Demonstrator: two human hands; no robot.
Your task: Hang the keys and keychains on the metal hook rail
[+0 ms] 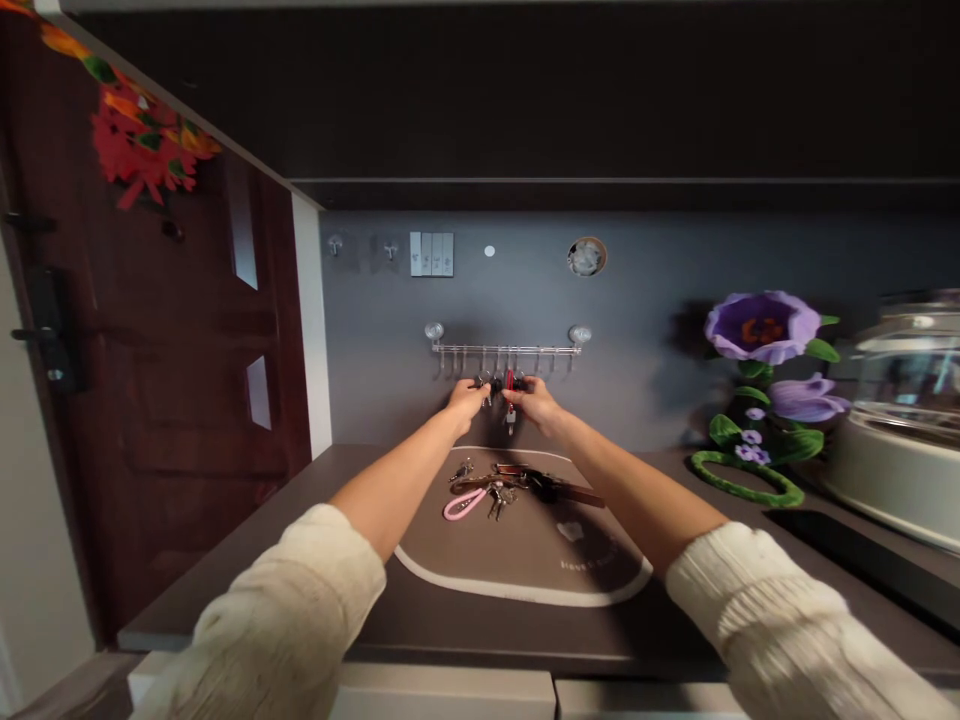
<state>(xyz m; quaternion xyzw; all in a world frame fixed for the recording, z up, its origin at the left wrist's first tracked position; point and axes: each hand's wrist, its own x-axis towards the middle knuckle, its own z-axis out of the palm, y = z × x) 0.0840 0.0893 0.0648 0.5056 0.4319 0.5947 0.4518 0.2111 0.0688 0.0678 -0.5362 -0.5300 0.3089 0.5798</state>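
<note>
Both of my hands are raised just under a clear hook rail on the grey wall. My left hand is closed around small keys hanging below the hooks. The fingers of my right hand pinch a red cord, and a small silver key or lock-like piece dangles beneath it. Something dark sits between the two hands, too small to make out. Below, on a brown mat, lie a pink strap, a bunch of keys and dark leather straps.
Purple felt flowers with a green base stand on the counter at right, beside a glass-topped white appliance. A shelf overhangs the counter. At left is a dark red door. A light switch is on the wall.
</note>
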